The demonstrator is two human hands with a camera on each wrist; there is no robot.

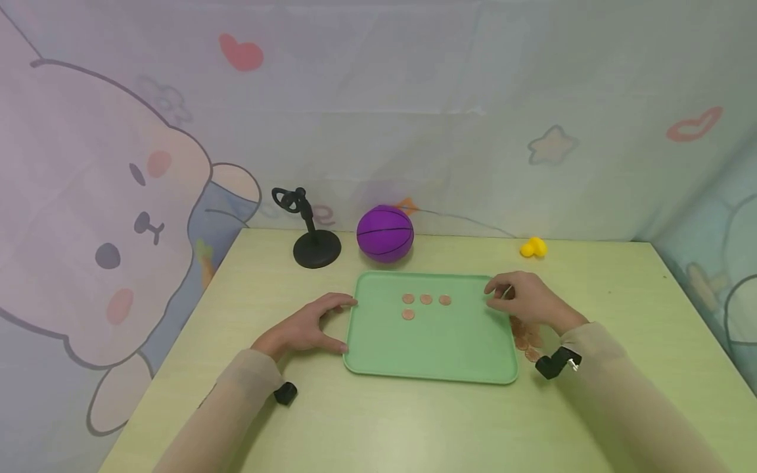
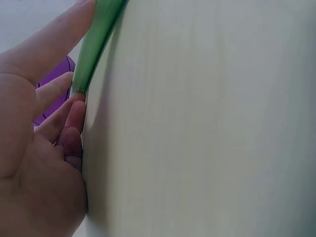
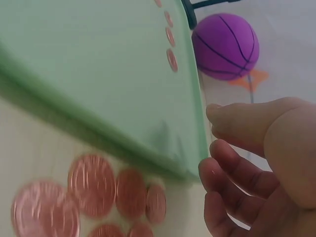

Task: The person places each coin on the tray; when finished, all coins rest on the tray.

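Note:
A light green tray (image 1: pixel 432 358) lies on the table. Several copper coins (image 1: pixel 426 299) lie on it: three in a row toward the far side and one nearer, below the row's left end. Thumb and fingertips of my left hand (image 1: pixel 304 326) touch the tray's left rim, spread apart. Above the tray's far right corner hovers my right hand (image 1: pixel 526 299), its fingers loosely bent, with no coin visible between thumb and fingers. Beside the tray's right rim are more loose coins (image 3: pixel 92 185) on the table, partly covered by the right hand in the head view.
Behind the tray sits a purple ball (image 1: pixel 385 234) with black lines. To its left stands a black stand (image 1: pixel 317 249) with a round base. A small yellow object (image 1: pixel 534 247) lies at the table's back right. A printed cloth (image 1: pixel 414 98) hangs behind the table.

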